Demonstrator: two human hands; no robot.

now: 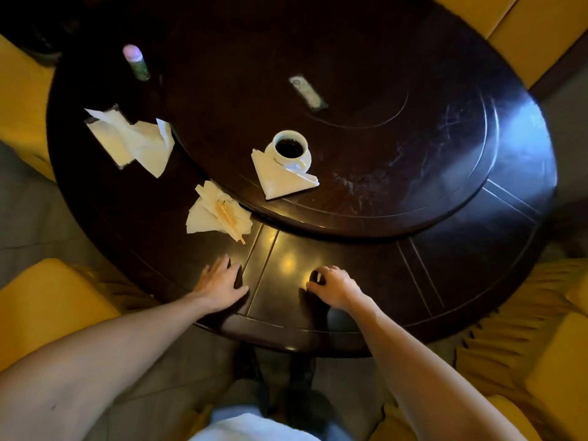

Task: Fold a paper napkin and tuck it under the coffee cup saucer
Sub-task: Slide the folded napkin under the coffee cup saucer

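A white cup of dark coffee [290, 147] stands on its white saucer [304, 165] on the raised round centre of a dark wooden table [397, 265]. A white napkin folded into a triangle [280, 181] lies with one edge under the saucer, its point toward me. My left hand [221, 281] rests flat on the table's near edge, fingers spread, holding nothing. My right hand [334, 284] rests beside it with fingers curled loosely, nothing in it. Both hands are well short of the cup.
A crumpled napkin with a wooden stick on it [218, 213] lies left of the cup. Loose napkins and their pack [127, 140] sit at the far left, a bottle [136, 63] behind them. A remote control [308, 93] lies on the turntable. Yellow chairs [51, 316] surround the table.
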